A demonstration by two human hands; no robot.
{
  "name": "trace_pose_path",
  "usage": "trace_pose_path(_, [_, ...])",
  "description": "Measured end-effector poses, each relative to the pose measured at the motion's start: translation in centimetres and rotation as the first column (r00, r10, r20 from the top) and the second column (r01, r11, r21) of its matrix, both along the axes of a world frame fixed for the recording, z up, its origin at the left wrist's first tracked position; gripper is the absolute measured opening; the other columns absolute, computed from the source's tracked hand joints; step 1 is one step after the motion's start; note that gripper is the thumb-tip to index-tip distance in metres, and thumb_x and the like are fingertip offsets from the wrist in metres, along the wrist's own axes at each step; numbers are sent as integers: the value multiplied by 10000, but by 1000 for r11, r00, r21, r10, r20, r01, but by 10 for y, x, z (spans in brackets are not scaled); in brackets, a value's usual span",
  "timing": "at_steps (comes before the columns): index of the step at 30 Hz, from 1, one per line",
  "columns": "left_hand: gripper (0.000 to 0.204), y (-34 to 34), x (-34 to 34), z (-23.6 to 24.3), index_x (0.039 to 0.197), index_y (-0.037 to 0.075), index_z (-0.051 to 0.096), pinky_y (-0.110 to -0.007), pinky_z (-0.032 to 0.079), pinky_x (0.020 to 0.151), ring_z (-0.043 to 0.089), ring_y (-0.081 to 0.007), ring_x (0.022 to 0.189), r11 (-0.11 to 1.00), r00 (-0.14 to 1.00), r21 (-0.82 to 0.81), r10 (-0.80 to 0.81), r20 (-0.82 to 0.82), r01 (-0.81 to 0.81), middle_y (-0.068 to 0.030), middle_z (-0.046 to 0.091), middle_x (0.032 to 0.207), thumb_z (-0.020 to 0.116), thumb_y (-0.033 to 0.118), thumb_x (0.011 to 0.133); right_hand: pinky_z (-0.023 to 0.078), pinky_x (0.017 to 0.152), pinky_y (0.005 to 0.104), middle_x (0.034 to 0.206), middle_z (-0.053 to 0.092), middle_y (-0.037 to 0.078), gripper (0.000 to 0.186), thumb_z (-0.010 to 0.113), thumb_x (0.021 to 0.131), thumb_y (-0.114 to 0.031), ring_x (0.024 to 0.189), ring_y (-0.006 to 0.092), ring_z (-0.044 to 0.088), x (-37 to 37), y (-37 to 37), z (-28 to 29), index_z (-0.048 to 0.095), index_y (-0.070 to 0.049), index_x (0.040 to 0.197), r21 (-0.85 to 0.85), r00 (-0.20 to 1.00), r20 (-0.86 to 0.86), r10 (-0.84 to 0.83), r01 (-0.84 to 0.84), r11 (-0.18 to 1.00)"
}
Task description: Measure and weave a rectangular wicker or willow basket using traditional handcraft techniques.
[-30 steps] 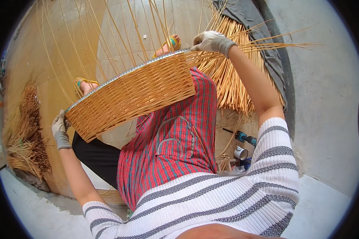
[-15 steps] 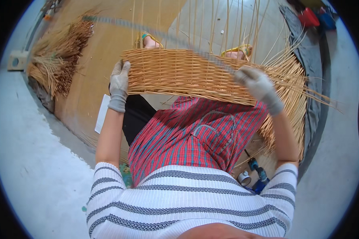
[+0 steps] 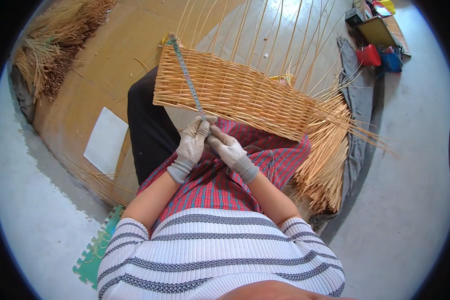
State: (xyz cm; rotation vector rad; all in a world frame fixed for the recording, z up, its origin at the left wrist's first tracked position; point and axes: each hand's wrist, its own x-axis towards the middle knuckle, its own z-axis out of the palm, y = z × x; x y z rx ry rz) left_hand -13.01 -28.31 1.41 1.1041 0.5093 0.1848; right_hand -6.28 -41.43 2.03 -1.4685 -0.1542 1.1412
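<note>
The loose bundle of pale straw-coloured willow rods point(image 3: 50, 45) lies at far left on the brown mat, well apart from the work. The grey-gloved left hand point(image 3: 190, 146) and grey-gloved right hand point(image 3: 230, 152) meet at the lap, fingers pressed together, pinching the near end of a long narrow metal ruler point(image 3: 186, 72) laid across the half-woven tan wicker basket point(image 3: 235, 92). The ruler may slip sideways on the curved weave if the pinch loosens. Upright stakes crowd the far rim; open concrete floor point(image 3: 405, 200) lies right.
</note>
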Motion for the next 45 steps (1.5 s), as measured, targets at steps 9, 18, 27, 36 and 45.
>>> trace_pose_path(9, [434,12,-8,-40,880,62,586,-348,580,586,605,-161,554,953,982,-301,-89,-164,36,-37,579,643,488,454,1037,519,712,258,1139,682,114,384,562,1010,-214,816,126,638,131,50,74,568,33,1303,59,818,561,-129,116,992])
trace_pose_path(18, [423,15,-4,-32,897,49,589,-267,525,473,572,-113,513,984,941,-180,-80,-330,21,-31,572,625,474,426,1051,506,562,231,1166,680,105,435,509,1051,-254,665,68,586,180,132,68,498,1,1404,-8,962,221,-160,166,986])
trace_pose_path(27, [416,18,-1,-27,898,36,593,-282,505,464,558,-124,518,986,924,-159,-107,-367,51,-32,564,632,458,394,1060,464,477,155,821,574,-72,349,574,1032,-225,584,-8,516,189,126,53,599,-48,1332,-46,988,152,-12,19,999])
trace_pose_path(36, [272,19,6,-25,1126,31,583,-289,533,524,621,-126,637,988,977,-156,-22,-211,-12,-45,613,745,458,263,1062,460,466,147,803,552,-58,325,536,1046,-197,593,1,541,190,126,46,603,-55,1331,-44,971,239,30,-20,999])
trace_pose_path(45, [293,25,8,-28,1167,48,612,-248,448,448,490,-73,550,988,965,-141,-90,-247,56,-10,607,754,467,281,1063,494,475,145,899,616,-36,350,536,1045,-187,604,7,564,193,127,42,562,-56,1369,-35,976,213,47,-41,999])
